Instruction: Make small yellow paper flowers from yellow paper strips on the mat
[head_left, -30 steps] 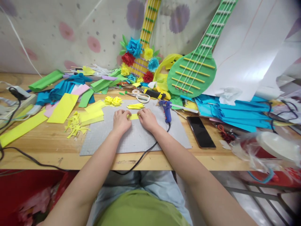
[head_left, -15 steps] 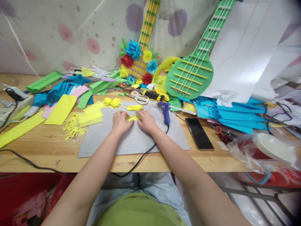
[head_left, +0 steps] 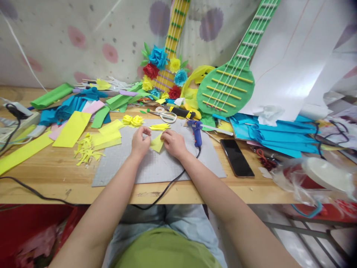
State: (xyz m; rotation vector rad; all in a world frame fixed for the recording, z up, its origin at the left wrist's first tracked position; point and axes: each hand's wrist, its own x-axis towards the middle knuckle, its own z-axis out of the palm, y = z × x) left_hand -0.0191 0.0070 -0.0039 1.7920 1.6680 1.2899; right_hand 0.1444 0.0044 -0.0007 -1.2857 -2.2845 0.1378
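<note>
A small piece of yellow crepe paper [head_left: 157, 144] is pinched at its right edge by my right hand [head_left: 174, 143] over the grey cutting mat [head_left: 117, 167]. To its left, my left hand [head_left: 141, 142] is off the paper, its thumb and fingers apart in a loose curl. Just beyond my hands lie some yellow paper strips [head_left: 160, 127] and yellow paper flowers [head_left: 133, 121]. The blue glue gun [head_left: 196, 134] rests on the mat right of my right hand, its cord running toward me.
White-handled scissors [head_left: 168, 117] and a yellow-black cutter [head_left: 182, 113] lie behind the mat. A phone [head_left: 237, 158] is at the right. Yellow paper sheets [head_left: 71, 129] and scraps [head_left: 88, 150] spread left. A green paper instrument [head_left: 225, 91] leans at the back.
My left hand has let go of the yellow paper and drawn slightly up and away. The paper, flat and narrow before, now shows a wider, tilted face in my right hand.
</note>
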